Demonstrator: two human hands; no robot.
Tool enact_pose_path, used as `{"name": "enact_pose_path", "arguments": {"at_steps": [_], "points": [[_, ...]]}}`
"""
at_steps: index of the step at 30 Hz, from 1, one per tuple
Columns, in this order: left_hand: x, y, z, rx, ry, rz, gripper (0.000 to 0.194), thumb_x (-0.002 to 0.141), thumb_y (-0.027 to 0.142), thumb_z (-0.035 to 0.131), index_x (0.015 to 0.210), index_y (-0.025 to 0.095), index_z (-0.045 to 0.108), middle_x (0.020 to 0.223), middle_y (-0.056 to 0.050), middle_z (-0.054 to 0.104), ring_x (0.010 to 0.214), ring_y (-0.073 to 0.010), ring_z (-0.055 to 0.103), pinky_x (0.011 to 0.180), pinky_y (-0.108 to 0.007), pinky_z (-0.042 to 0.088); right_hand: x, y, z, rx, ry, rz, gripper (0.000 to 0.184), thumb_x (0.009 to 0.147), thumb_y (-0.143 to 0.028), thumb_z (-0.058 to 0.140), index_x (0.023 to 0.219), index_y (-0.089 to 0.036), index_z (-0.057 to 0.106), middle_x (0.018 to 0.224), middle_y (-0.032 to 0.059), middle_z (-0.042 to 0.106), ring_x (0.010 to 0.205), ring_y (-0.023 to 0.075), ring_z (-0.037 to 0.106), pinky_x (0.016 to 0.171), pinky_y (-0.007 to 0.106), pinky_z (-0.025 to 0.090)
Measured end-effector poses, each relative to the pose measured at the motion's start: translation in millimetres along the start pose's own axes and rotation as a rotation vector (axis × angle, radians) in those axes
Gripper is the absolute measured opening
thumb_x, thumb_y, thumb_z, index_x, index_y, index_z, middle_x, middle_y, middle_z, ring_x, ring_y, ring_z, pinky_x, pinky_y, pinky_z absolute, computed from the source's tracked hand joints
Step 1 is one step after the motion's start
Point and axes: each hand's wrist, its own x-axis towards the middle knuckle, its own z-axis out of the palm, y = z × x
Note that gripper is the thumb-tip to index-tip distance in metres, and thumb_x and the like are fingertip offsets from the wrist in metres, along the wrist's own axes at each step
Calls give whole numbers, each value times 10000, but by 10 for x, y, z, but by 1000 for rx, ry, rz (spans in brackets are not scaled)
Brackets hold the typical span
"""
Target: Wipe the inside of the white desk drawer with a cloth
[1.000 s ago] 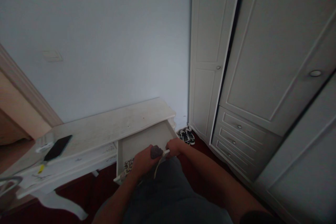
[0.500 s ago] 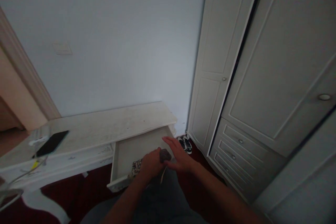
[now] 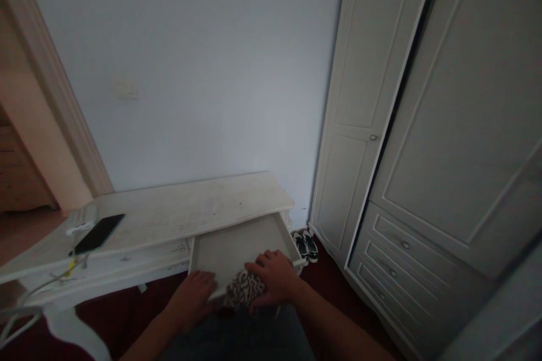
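A white drawer point(image 3: 237, 242) stands pulled out from a low white table. At the drawer's front left corner, my left hand point(image 3: 190, 296) is closed over the front edge, fingers toward the inside and thumb on the near side. My right hand point(image 3: 273, 279) holds a bunched brown-and-white patterned cloth point(image 3: 244, 290) at the drawer's front edge, with its fingers reaching over the drawer. My right palm hides part of the cloth. Inside, the visible drawer bottom is pale.
On the white table point(image 3: 190, 200) lie a dark flat phone or tablet point(image 3: 98, 234) and a white box-like device point(image 3: 81, 220) with a cable. Black-and-white shoes point(image 3: 305, 245) sit on the dark red floor by the wardrobe point(image 3: 342, 180). A door frame point(image 3: 63, 79) is at left.
My left hand has moved left to the drawer's front edge. My right hand has come down onto the patterned cloth. The grey-brown bundle seen between my hands is out of sight.
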Motion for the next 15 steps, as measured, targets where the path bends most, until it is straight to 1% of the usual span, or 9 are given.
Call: {"name": "enact_pose_path", "arguments": {"at_steps": [2,4,5,6,8,10,12,14,15], "points": [[-2,-50,40,72,-102,-13,370,932,474,549,1127,231,750,1280,-121,737,1243,-331,632,1131,-491,409,79,-82,52,-78,-38,-49,924,745,-878,630,1490,-353,480,1210,128,667,1078,366,601,894,513,469],[84,28,82,71,-148,-29,349,904,398,537,1140,232,735,1231,-115,744,1179,-309,661,1050,-445,463,136,-113,96,-137,-67,-65,856,775,-856,619,1430,-313,531,1182,141,671,1060,369,602,879,522,465],[136,80,106,45,-159,-36,352,891,379,534,1151,239,726,1227,-110,742,1157,-298,673,1008,-419,486,133,-87,104,-147,-70,-70,804,803,-833,611,1399,-297,551,1171,138,675,1060,361,602,882,515,460],[184,124,128,16,-163,-41,363,888,383,528,1165,245,717,1227,-109,741,1148,-294,680,981,-403,500,103,-29,97,-147,-71,-73,757,826,-807,610,1375,-287,563,1161,131,677,1062,350,602,886,500,454],[244,167,160,-33,-169,-39,410,908,442,503,1212,248,700,1238,-115,738,1159,-299,683,983,-402,508,-45,173,29,-134,-75,-61,702,845,-760,639,1354,-282,574,1160,114,677,1070,324,601,901,465,438],[249,153,156,-49,-175,-9,464,924,489,485,1274,250,673,1281,-122,724,1212,-309,662,1034,-421,488,-265,428,-91,-132,-102,-3,699,816,-737,702,1326,-271,596,1166,111,673,1083,318,597,924,450,420],[227,124,121,-39,-194,22,483,916,490,500,1311,255,648,1322,-125,707,1256,-315,636,1073,-435,464,-468,637,-205,-130,-117,66,697,800,-705,747,1323,-267,605,1200,113,663,1120,325,587,954,455,401],[213,112,81,-21,-205,38,482,901,490,520,1301,255,650,1332,-134,699,1275,-324,621,1088,-449,453,-576,718,-257,-130,-114,121,670,808,-665,770,1326,-272,607,1238,114,652,1160,333,575,979,468,388],[213,116,68,-16,-206,38,482,897,496,523,1290,252,657,1330,-139,698,1277,-330,619,1088,-455,452,-581,700,-251,-133,-106,140,649,815,-645,778,1321,-276,609,1251,114,648,1174,336,569,987,475,385]]}}
